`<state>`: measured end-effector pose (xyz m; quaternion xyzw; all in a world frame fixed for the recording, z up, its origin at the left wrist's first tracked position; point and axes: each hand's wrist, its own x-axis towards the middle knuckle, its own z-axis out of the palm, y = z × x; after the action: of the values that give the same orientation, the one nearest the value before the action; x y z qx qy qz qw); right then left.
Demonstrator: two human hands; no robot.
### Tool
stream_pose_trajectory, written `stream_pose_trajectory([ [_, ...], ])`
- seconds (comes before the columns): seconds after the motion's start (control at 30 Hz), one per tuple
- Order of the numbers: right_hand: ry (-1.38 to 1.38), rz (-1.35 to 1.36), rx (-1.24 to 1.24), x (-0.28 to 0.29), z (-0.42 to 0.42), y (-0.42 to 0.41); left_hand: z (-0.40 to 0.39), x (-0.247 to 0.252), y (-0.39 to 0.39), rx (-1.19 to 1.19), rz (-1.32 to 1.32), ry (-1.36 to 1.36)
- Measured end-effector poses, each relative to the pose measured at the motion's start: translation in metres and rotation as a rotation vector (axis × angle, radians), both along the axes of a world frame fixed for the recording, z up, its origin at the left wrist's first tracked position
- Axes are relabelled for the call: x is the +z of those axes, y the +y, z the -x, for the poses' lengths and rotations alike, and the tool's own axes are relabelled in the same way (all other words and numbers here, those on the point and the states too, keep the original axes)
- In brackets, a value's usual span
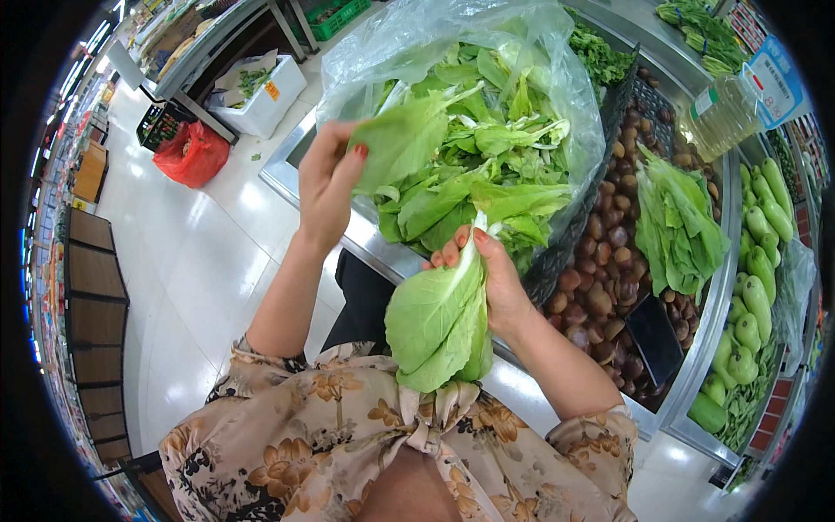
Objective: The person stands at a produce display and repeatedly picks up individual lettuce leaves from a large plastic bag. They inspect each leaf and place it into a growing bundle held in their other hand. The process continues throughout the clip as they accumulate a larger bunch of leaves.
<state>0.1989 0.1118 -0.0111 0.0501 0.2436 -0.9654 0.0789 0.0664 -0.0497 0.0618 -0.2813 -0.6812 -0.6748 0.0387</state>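
Note:
My left hand pinches a single green leaf by its edge, between thumb and fingers. The leaf is held over a clear plastic bag filled with loose leafy greens, some with yellowed or torn parts. Closer to my chest, my right hand grips a small bunch of leafy greens by its white stems, leaves hanging down towards me. A larger bunch of similar greens lies to the right, on top of the brown chestnuts.
A dark phone-like slab and a clear bottle of pale liquid rest on the chestnuts' bin. Green squashes fill the bin beyond its metal rim. On the floor at left stand a white foam box and a red plastic bag.

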Motion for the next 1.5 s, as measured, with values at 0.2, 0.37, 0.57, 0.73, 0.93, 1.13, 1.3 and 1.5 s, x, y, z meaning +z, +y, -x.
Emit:
stream_pose_trajectory([
  [0.2,-0.074,-0.050,-0.097,0.000,-0.002,0.005,-0.049,-0.028,-0.030,-0.362,0.210,0.498],
  [0.37,-0.061,-0.089,-0.092,0.002,-0.001,0.005,-0.079,-0.035,-0.033,-0.445,0.335,0.657],
  [0.57,-0.158,-0.104,-0.112,0.001,-0.005,0.003,-0.086,-0.036,-0.034,-0.495,0.335,0.615],
  [0.73,-0.196,-0.144,-0.103,0.000,-0.006,0.003,-0.082,-0.031,-0.038,-0.569,0.256,0.534],
  [0.93,-0.237,-0.195,-0.059,0.003,-0.005,0.003,-0.069,-0.020,-0.027,-0.308,0.353,0.246],
  [1.13,-0.201,-0.270,0.025,0.007,-0.007,0.002,-0.036,-0.002,0.010,-0.319,0.515,-0.137],
  [1.3,-0.199,-0.326,0.069,0.012,-0.007,0.002,-0.027,-0.018,0.021,-0.544,0.468,-0.427],
  [1.5,-0.178,-0.325,0.090,0.013,-0.010,0.004,-0.032,-0.028,0.022,-0.523,0.283,-0.551],
])
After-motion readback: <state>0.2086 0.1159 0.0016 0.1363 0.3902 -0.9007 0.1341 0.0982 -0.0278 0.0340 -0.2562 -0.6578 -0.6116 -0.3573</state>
